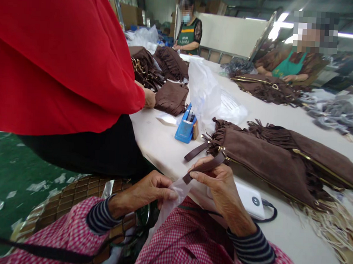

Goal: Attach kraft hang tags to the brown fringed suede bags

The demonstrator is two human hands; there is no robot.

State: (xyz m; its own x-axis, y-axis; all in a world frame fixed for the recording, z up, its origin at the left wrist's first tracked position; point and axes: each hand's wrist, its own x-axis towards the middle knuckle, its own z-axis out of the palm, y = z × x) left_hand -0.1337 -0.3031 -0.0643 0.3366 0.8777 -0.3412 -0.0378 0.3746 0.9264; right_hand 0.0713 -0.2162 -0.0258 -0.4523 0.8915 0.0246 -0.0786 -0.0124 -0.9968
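Observation:
My right hand (218, 183) pinches a brown strap (207, 167) near its free end. The strap runs to a gold ring on a brown fringed handbag (258, 160) that lies on the table. My left hand (155, 190) is closed on a strip of thin white plastic film (173, 200), which hangs down toward my lap. The film's upper end meets the strap end; whether it is wrapped round it I cannot tell. A second brown strap (194, 152) sticks out from the bag just beyond my right hand.
A blue tape dispenser (185, 126) stands beyond my hands, beside crumpled clear plastic (208, 90). A white power bank (250, 201) with a black cable lies by my right wrist. A person in red (79, 64) stands close on the left; two more people work across the table (283, 122).

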